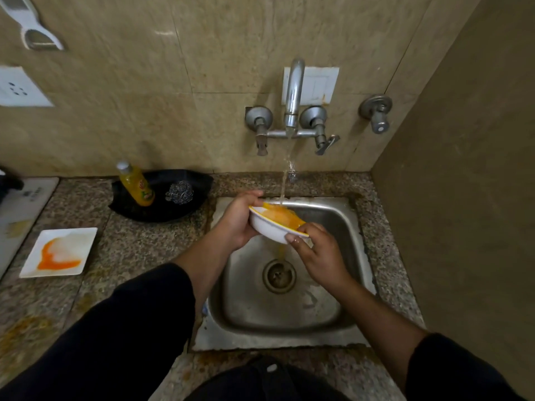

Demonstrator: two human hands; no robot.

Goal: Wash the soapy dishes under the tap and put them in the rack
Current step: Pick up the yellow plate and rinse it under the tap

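Head view: left hand (pixel 237 219) and right hand (pixel 315 250), fingers curled, grasp the bowl (pixel 270 230) under the running tap (pixel 293 94) above the sink (pixel 343 227), apparently mid-rinse. A smeared plate (pixel 84 235) waits on the left table (pixel 139 250); no rack in view.

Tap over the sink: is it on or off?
On. A stream of water falls from the tap spout into the bowl held over the sink.

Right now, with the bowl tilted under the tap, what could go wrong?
1. The bowl is wet and held at opposite edges by the left hand and right hand; either grip could slip and drop it into the sink.
2. The stream hits the tilted bowl, so orange water may splash onto the counter.
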